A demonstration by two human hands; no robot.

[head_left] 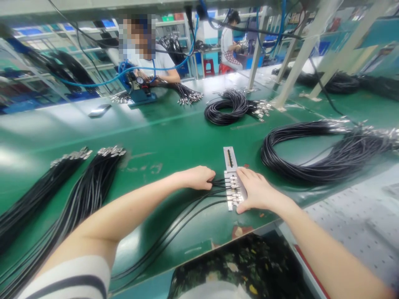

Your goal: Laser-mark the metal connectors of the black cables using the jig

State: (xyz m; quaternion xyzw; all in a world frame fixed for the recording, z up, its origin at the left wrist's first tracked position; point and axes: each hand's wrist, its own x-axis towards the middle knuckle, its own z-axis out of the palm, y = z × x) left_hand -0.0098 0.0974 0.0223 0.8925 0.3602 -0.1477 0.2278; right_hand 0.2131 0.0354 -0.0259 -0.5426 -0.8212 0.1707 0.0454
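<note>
Dark floral fabric (258,265) lies nearest, below the front edge of the green-topped table (174,141). Just in from that edge, right of the table's middle, is a narrow silver metal fixture (229,192), a slotted plate at its far end. Small silver connectors (233,187) sit in a row across it, their thin black cables (146,256) running left and bending towards the front edge. The left hand (201,177) is curled, its fingers seemingly closed on some of these cables beside the fixture. The right hand (257,191) lies along the fixture's right side, thumb and fingers spread well apart and touching it. For good seating, the right hand would do well to brace the fixture while the left keeps the cables level, parallel and free of pull, each connector lying flat. Two straight black cable bundles (90,178) with silver ends lie towards the table's left edge; a large black cable coil (280,172) lies towards the right. Beyond, a co-worker (166,66) sits at the far edge behind a blue bench press (141,99).
</note>
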